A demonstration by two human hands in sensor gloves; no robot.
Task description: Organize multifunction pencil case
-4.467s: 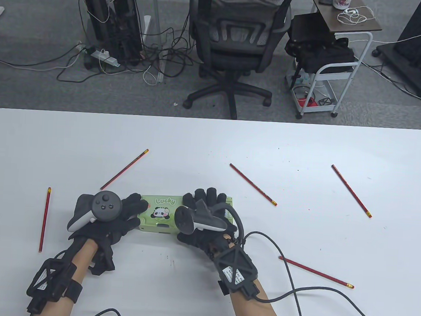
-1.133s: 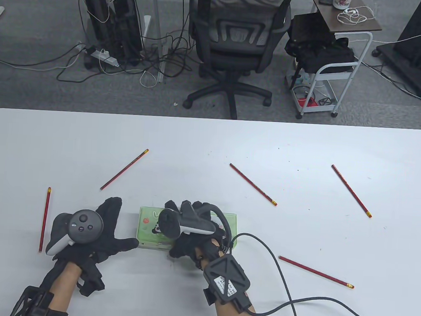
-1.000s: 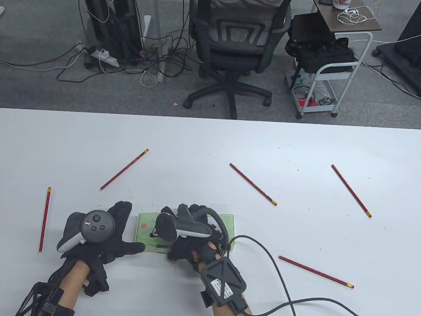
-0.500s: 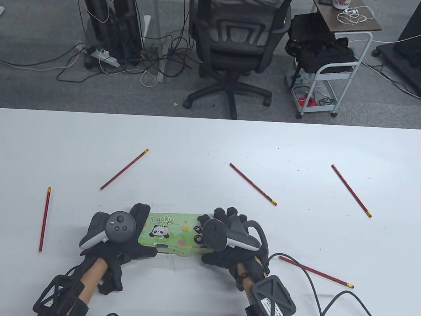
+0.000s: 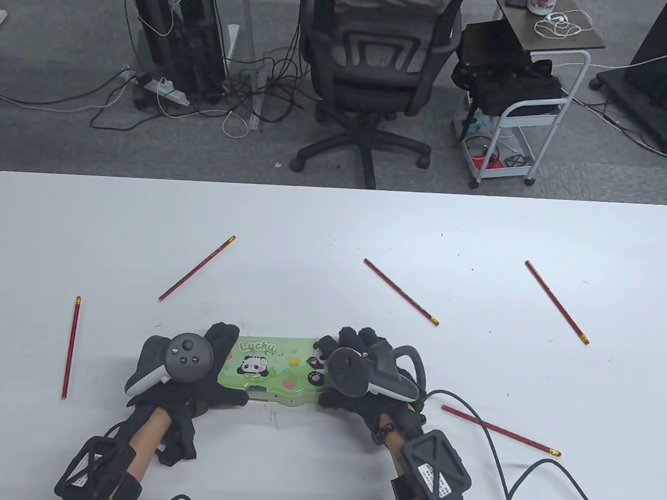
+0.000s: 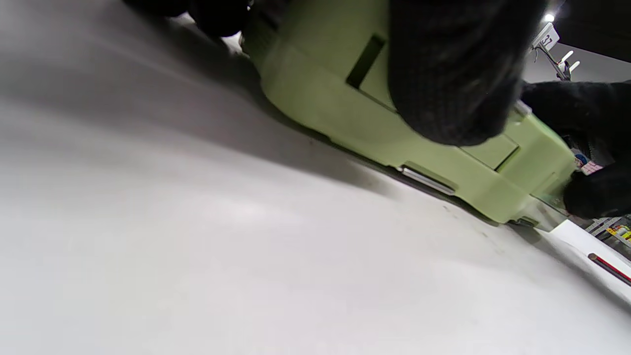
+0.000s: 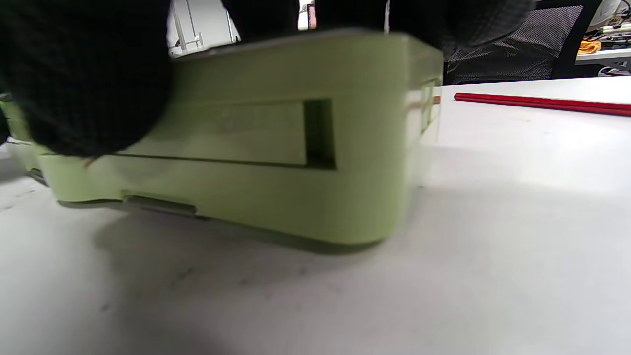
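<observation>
Green case [image 5: 272, 370] lies flat on the worktop [image 5: 335, 227] near the middle of the near edge, long side parallel to that edge, printed lid up and closed. Left hand [image 5: 190, 374] grips the left end: fingers over the far edge and top, thumb along the near side wall, as the left wrist view confirms with the thumb pressed on the wall beside a rectangular slot. Right hand [image 5: 359, 381] grips the right end likewise, fingers curled over the lid and thumb on the near wall; right wrist view shows the case [image 7: 246, 143] seated on the worktop with a drawer-like panel in its side and a metal clasp or hinge low on the wall. Five red pencils lie loose and well apart from the case: one by the left edge [image 5: 71, 347], one toward the far left [image 5: 197, 268], one past the case at centre [image 5: 401, 292], one toward the far right [image 5: 557, 302], one nearest the right hand [image 5: 500, 431]. None is inside or touching the case. Judgement: step in hand is squaring up and steadying the case ahead of opening; loading not yet begun, so task is at an early stage. Next move likely calls for one hand to pin the body while the other finds the latch or lid lip on the near side and lifts. Which side hinges cannot be told. Then gather pencils, nearest first.
</observation>
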